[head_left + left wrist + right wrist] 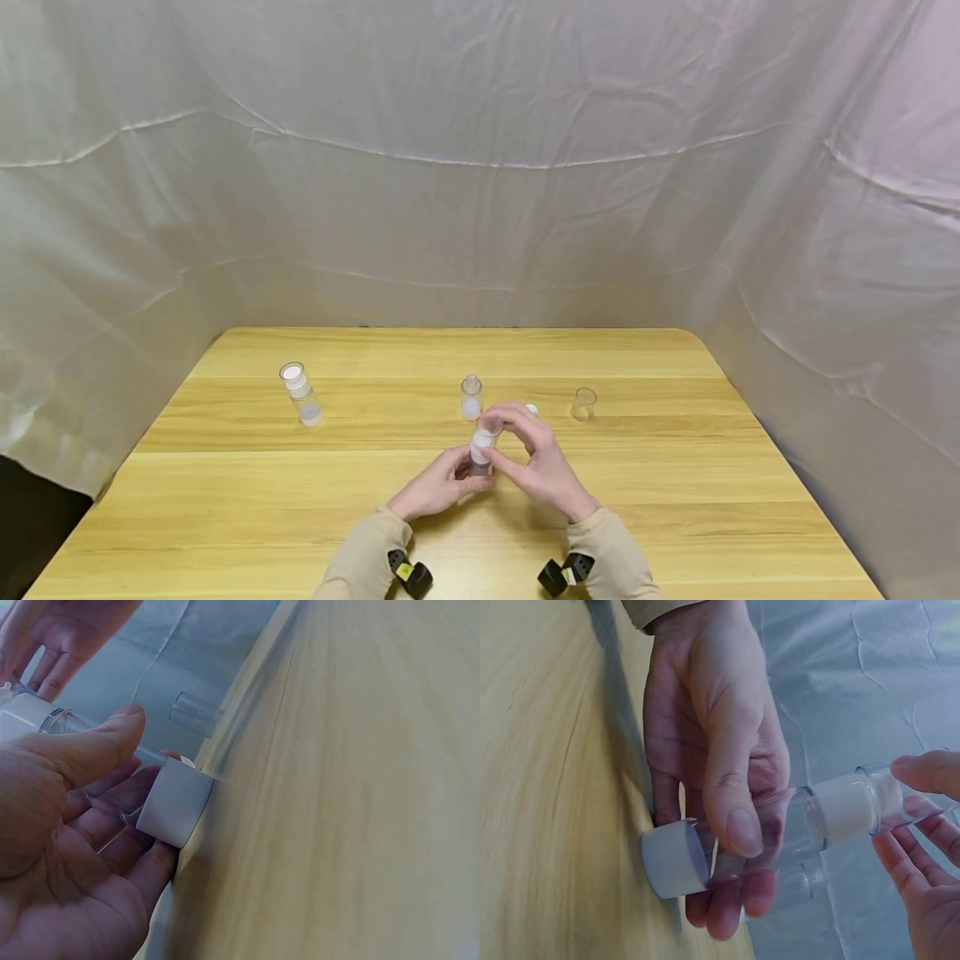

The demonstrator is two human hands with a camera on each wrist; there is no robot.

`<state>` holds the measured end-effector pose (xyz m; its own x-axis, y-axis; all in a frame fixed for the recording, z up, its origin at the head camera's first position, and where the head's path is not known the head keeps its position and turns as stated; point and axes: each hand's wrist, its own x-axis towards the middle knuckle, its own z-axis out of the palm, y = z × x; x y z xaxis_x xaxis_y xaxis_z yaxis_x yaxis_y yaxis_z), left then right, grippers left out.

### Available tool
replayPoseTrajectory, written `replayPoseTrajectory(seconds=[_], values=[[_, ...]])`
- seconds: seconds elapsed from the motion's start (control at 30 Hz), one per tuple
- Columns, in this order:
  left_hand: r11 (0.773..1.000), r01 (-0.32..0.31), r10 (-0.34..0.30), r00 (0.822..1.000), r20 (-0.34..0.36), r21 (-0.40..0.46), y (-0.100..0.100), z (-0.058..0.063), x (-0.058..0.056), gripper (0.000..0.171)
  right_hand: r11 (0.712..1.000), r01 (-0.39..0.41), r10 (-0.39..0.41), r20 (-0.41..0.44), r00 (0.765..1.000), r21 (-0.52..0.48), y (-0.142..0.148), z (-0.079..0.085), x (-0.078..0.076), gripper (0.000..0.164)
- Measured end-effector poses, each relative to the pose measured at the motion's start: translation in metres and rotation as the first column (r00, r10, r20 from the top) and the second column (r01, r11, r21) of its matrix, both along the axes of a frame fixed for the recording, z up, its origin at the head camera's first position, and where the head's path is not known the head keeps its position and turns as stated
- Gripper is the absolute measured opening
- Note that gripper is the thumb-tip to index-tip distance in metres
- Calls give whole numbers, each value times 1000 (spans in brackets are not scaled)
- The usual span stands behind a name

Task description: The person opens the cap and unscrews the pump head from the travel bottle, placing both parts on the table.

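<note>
My left hand (437, 487) grips the clear body (799, 832) of a small pump bottle, thumb on one side and fingers round the other. The bottle has a white base (176, 802) low by the table and a white collar (845, 808) toward its top. At the upper end, a clear cap (491, 424) sits over the white pump head. My right hand (543, 467) pinches this cap between thumb and fingers, its thumb close to the collar. Just beyond the hands stands another clear bottle (471, 398).
On the wooden table (225, 500), a capped bottle with a white collar (300, 394) stands at the left. A separate clear cap (584, 404) is at the right. A small white piece (532, 410) shows partly behind my right hand. Grey curtains (450, 217) surround the table.
</note>
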<state>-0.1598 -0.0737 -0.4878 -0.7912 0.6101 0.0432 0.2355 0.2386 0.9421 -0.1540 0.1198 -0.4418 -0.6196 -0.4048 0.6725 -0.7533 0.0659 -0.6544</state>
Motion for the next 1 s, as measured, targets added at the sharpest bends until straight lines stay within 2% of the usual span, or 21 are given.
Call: replayPoseTrajectory(seconds=[0.23,0.43,0.7,1.0], values=[[1000,7,-7,1000,-1,-3,0,-2,-1,47,998,4,-3,16,1000,-60,1,7,2,43],[999,30,-30,999,-13,16,2,-5,-4,37,997,32,-31,10,999,-76,12,10,-3,46],[998,50,-49,999,-10,38,1,-6,-5,33,983,178,-177,30,984,-45,35,16,-10,44],[998,44,-45,999,15,46,2,-5,-5,32,945,324,-324,7,946,36,55,21,-13,48]])
